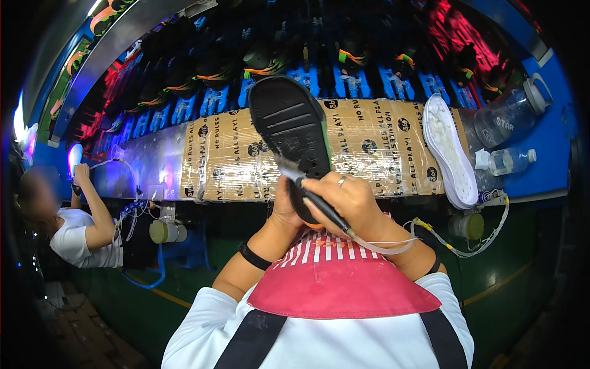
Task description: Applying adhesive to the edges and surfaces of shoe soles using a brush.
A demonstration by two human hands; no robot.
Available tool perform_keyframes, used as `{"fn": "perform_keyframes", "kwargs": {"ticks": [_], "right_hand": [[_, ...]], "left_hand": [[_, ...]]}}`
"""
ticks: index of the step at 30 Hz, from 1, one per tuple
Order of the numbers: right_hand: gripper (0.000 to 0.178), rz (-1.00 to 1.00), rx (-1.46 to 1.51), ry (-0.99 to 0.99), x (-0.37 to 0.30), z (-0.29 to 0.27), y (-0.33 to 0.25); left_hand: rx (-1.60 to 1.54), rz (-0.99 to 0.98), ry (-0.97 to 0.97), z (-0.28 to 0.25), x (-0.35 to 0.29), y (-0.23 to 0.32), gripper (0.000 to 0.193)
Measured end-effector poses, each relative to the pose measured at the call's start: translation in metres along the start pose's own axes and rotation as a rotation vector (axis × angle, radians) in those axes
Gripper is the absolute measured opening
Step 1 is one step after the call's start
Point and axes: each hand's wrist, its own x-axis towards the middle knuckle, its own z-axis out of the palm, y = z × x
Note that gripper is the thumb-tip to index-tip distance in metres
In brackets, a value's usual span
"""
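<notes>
A black shoe [289,120] is held bottom up over the workbench, its toe end pointing away from me. Grooves cross its underside, and a strip of green shows along its right edge. My left hand [286,206] is closed round the heel end, partly hidden behind it. In my right hand [347,203] is a glue brush [329,209] with a dark handle, fed by a clear tube [393,249]. The brush's pale bristles touch the shoe's underside near the heel. A white shoe sole [444,144] lies on the bench to the right, hollow side up.
Printed cardboard [381,144] wrapped in clear film covers the bench. Behind it, more shoes [264,61] sit on blue holders [350,83]. A large jug [507,117] and a small bottle [510,161] stand at right. Another person [86,227] works at far left.
</notes>
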Motion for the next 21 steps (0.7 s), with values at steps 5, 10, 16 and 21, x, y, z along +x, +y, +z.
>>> {"fn": "perform_keyframes", "kwargs": {"ticks": [5,10,16,21], "right_hand": [[0.027,0.144,0.105,0.062,0.000,-0.006,-0.004],[0.028,0.057,0.102,0.034,-0.006,0.010,0.001],[0.021,0.221,0.346,-0.048,-0.003,-0.001,-0.003],[0.020,0.283,0.328,-0.138,-0.006,0.002,-0.001]], "left_hand": [[-0.080,0.012,-0.022,0.003,0.000,0.011,0.080],[0.015,0.080,-0.085,0.001,0.011,0.016,0.076],[0.019,0.095,-0.155,-0.002,0.012,0.028,0.079],[-0.041,0.117,-0.130,-0.006,0.016,0.034,0.081]]}}
